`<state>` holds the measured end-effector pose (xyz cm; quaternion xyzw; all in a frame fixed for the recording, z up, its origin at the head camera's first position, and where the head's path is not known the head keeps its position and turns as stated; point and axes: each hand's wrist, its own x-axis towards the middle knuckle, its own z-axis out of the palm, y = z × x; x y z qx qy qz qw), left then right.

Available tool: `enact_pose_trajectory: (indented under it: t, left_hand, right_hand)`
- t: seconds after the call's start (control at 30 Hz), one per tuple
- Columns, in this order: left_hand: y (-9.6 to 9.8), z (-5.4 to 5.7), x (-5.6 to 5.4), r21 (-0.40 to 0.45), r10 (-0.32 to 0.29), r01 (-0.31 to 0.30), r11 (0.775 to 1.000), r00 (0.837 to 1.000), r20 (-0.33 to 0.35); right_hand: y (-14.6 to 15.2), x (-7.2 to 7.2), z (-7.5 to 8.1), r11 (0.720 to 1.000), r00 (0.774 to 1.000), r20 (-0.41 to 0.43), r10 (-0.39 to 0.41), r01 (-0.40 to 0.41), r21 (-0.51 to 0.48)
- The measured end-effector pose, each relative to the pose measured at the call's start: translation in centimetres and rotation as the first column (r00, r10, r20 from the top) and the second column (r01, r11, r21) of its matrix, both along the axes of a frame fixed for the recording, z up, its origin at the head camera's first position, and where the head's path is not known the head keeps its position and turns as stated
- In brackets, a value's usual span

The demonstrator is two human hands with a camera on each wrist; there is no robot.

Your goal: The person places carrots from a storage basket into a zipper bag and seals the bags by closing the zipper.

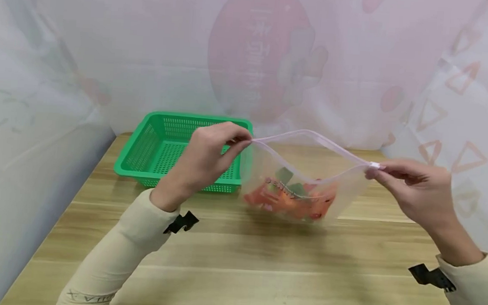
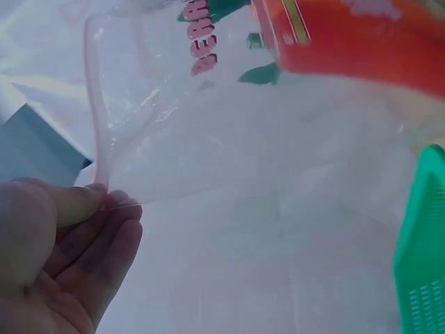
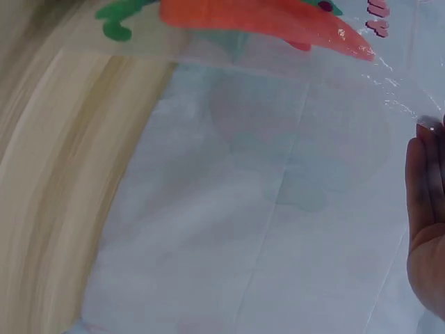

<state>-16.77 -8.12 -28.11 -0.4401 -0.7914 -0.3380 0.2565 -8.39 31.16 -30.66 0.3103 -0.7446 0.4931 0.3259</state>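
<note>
Between the two hands hangs a clear zip bag [image 1: 343,197] with a pink rim, its mouth gaping in the middle. My left hand [image 1: 210,155] pinches the rim's left corner between thumb and fingertips; the left wrist view shows that pinch close up. At the other corner my right hand [image 1: 420,188] pinches the rim by the white slider [image 1: 374,165]. Red-orange and green items [image 1: 291,200] lie in the lower part of the bag. In the right wrist view one looks like an orange carrot shape [image 3: 271,21] with a green top, seen through the plastic.
A green perforated basket [image 1: 130,170] stands on the wooden table [image 1: 226,279], behind and left of the bag. Printed white and pink sheets [image 1: 171,43] wall in the table at the back and sides.
</note>
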Motion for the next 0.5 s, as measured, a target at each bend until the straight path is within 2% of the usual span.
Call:
enact_pose_trajectory:
  t: [0.07, 0.13, 0.2, 0.27, 0.37, 0.5]
  left_hand:
    - [-0.6, 0.9, 0.6, 0.049, 0.002, -0.004, 0.999, 0.999, 0.043]
    - [-1.1, 1.5, 1.0, 0.082, 0.019, -0.026, 0.996, 0.996, 0.084]
    - [-1.8, 1.6, 1.2, 0.099, 0.037, -0.051, 0.994, 0.990, 0.137]
    - [-2.4, 1.2, 1.1, 0.102, 0.053, -0.074, 0.992, 0.980, 0.194]
    - [-3.2, -0.1, 0.7, 0.094, 0.077, -0.106, 0.990, 0.960, 0.270]
    - [-4.3, -2.0, -0.6, 0.115, 0.123, -0.163, 0.980, 0.947, 0.298]
  right_hand:
    - [0.1, 0.2, 0.4, 0.994, 0.995, 0.088, 0.041, -0.032, -0.104]
    - [0.2, 0.1, 0.3, 0.986, 0.987, 0.147, 0.065, -0.041, -0.159]
    - [0.0, 0.0, -0.2, 0.981, 0.978, 0.189, 0.089, -0.054, -0.186]
    - [-0.2, -0.1, -0.9, 0.984, 0.972, 0.219, 0.090, -0.052, -0.173]
    - [-0.7, -0.5, -2.1, 0.991, 0.960, 0.272, 0.063, -0.027, -0.132]
    - [-1.8, -2.0, -3.0, 0.991, 0.946, 0.316, 0.066, -0.026, -0.129]
